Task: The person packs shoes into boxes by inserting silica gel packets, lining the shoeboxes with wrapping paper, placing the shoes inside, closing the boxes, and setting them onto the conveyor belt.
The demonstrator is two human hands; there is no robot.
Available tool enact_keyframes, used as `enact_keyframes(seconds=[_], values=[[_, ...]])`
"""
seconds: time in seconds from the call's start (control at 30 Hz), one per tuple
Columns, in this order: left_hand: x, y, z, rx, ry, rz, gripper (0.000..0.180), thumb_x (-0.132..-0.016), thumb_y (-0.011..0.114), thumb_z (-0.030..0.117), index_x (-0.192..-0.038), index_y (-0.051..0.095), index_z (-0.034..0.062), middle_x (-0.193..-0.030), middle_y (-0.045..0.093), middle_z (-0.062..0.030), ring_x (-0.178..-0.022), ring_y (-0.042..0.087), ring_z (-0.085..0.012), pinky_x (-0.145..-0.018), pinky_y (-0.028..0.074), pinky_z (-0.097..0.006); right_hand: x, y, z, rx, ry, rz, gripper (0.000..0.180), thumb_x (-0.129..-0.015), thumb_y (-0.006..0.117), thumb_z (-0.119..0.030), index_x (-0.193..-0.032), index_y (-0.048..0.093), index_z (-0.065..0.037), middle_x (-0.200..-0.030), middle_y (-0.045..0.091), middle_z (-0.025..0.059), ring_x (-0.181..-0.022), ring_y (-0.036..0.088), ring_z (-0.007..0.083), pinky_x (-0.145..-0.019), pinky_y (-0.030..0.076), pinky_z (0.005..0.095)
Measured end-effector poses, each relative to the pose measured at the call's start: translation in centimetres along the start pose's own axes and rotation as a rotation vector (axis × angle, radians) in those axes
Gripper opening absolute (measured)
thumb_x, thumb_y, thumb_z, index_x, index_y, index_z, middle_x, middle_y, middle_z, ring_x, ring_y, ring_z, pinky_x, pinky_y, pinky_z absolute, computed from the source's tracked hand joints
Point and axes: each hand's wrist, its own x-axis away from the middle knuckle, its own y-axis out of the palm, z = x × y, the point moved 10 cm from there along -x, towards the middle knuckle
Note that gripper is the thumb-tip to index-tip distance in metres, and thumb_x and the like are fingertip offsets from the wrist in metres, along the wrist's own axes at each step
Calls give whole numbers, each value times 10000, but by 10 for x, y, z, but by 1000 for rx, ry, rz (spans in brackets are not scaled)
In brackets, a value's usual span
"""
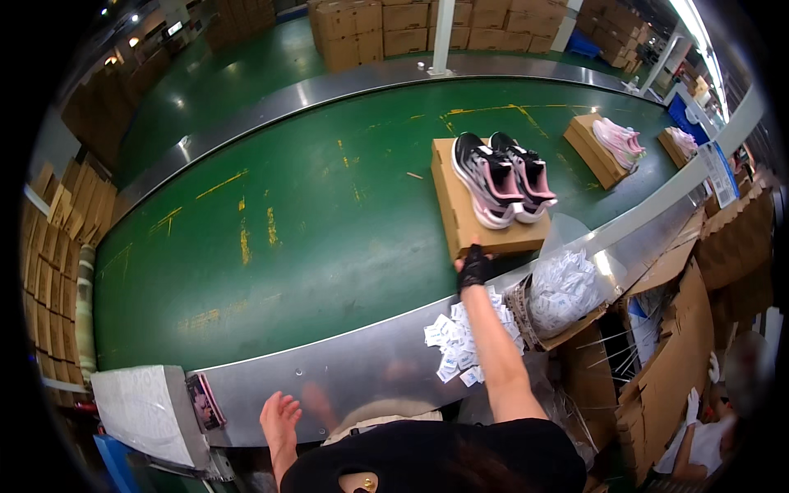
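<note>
Green conveyor belt (312, 205) with worn yellow streaks fills the middle. Right of centre, black-and-white sneakers (503, 177) with pink accents lie on a tan cardboard box (460, 215). Upper right, a pink pair (618, 138). Black fingerless glove (474, 268); white sachets (460, 345) below it, silver rail (345, 370).

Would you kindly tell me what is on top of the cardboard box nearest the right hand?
A pair of black-and-pink sneakers lies on the cardboard box; its contents are hidden.

Around the green conveyor belt (288, 214)

Further along the belt lies a box carrying pink shoes (618, 138). Beside its near metal edge are scattered white packets (454, 349) and a clear bag of packets (563, 289); stacked cartons (386, 29) stand beyond it.
</note>
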Motion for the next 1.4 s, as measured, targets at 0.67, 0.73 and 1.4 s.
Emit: enact_keyframes(seconds=[0.67,0.73,1.4], values=[[-43,-71,23,-66,60,-143,237,-848,511,205,-1001,524,25,-855,579,-79,-719,568,-148,-602,451,-258,363,182,-20,1873,-1325,-956,591,-614,634,-515,-1119,544,-219,-1002,506,164,-923,515,301,-832,328,424],[-45,-91,28,-44,65,-131,236,-844,515,204,-1003,523,29,-852,580,-77,-718,569,-151,-599,452,-259,337,188,-21,1727,-1151,-1055,464,-641,603,-509,-977,622,-190,-1014,563,135,-997,505,239,-893,301,435],[-67,78,171,-112,471,-566,309,-850,522,203,-1077,508,-7,-959,552,-109,-859,560,-183,-664,492,-288,516,26,99,1127,-1368,-2122,422,-578,676,-427,-714,566,-43,-861,558,146,-752,564,262,-657,394,356]])
